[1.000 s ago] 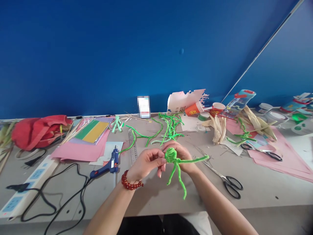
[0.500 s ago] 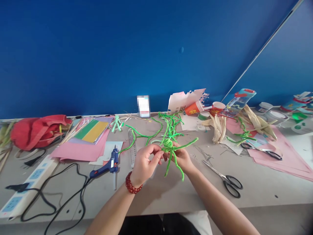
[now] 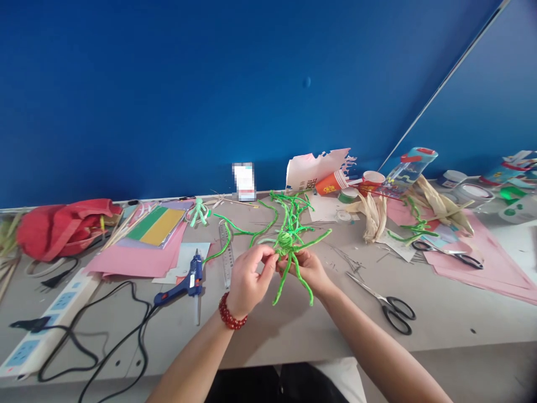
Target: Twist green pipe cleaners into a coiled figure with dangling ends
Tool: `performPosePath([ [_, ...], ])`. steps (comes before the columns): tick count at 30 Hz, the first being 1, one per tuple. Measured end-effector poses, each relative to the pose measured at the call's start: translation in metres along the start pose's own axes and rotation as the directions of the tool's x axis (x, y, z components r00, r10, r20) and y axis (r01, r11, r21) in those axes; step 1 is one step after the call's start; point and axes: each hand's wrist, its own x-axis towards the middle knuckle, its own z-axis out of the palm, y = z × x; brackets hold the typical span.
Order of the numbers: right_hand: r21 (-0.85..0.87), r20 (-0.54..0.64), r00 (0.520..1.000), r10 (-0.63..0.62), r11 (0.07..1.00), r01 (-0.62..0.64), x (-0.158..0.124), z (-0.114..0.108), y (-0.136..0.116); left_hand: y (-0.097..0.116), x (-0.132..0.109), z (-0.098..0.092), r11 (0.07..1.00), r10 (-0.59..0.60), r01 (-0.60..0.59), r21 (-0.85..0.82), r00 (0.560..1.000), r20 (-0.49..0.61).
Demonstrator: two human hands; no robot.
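Note:
Between my hands is a green pipe-cleaner figure with a coiled round head and several long, bent legs spreading down and to the right. My left hand pinches its left side with thumb and forefinger. From behind and below, my right hand grips it, the fingers partly hidden by the legs. Just beyond lies a tangle of green pipe cleaners. A long loose green pipe cleaner curves across the table to the left, over a clear ruler.
A blue glue gun with its black cord and a white power strip lie left. Black-handled scissors rest right, and a second pair lies on pink paper. A phone leans against the blue wall.
The pipe-cleaner figure has turned and shifted slightly left in my hands, its legs now pointing a little differently. Both hands keep their hold.

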Motion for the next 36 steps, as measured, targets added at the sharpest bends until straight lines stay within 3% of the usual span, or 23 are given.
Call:
performPosePath([
  [3,-0.08,-0.068,0.998,-0.013,0.997,0.008,0.004,-0.006,0.007,-0.006,0.002,-0.004,0.993,-0.096,0.097,-0.06,0.995,0.03],
  [5,-0.19,-0.226,0.967,-0.119,0.979,0.076,0.004,-0.01,0.009,-0.01,0.003,-0.006,0.985,-0.155,0.157,-0.076,0.987,0.031],
  [7,-0.37,-0.374,0.856,-0.357,0.904,0.215,0.001,-0.01,0.007,-0.013,0.004,-0.008,0.976,-0.203,0.204,-0.072,0.979,0.019],
  [8,-0.486,-0.372,0.785,-0.496,0.824,0.29,-0.002,-0.008,0.005,-0.014,0.004,-0.008,0.971,-0.227,0.227,-0.073,0.974,0.012],
  [9,-0.607,-0.29,0.728,-0.621,0.708,0.362,-0.005,-0.006,0.003,-0.015,0.004,-0.008,0.964,-0.251,0.252,-0.083,0.968,0.014],
  [11,-0.784,0.009,0.69,-0.724,0.423,0.454,-0.011,0.001,-0.001,-0.016,0.005,-0.007,0.943,-0.298,0.301,-0.141,0.954,0.042],
  [13,-0.87,0.222,0.693,-0.686,0.181,0.459,-0.014,0.007,-0.004,-0.016,0.005,-0.006,0.911,-0.339,0.348,-0.223,0.937,0.079],
  [16,-0.911,0.324,0.687,-0.65,-0.018,0.412,-0.014,0.013,-0.005,-0.015,0.005,-0.005,0.868,-0.379,0.395,-0.303,0.919,0.111],
  [19,-0.905,0.337,0.669,-0.662,-0.034,0.423,-0.014,0.013,-0.005,-0.014,0.005,-0.005,0.843,-0.391,0.418,-0.338,0.909,0.147],
  [24,-0.88,0.321,0.661,-0.679,0.045,0.473,-0.013,0.012,-0.007,-0.012,0.005,-0.005,0.881,-0.354,0.387,-0.271,0.921,0.163],
  [30,-0.828,0.359,0.628,-0.69,0.076,0.556,-0.009,0.009,-0.006,-0.013,0.002,-0.005,0.989,-0.126,0.116,0.089,0.984,0.123],
  [36,-0.832,0.345,0.671,-0.656,0.116,0.542,-0.008,0.004,-0.018,-0.017,0.001,-0.005,0.956,0.006,-0.09,0.279,0.958,0.287],
])
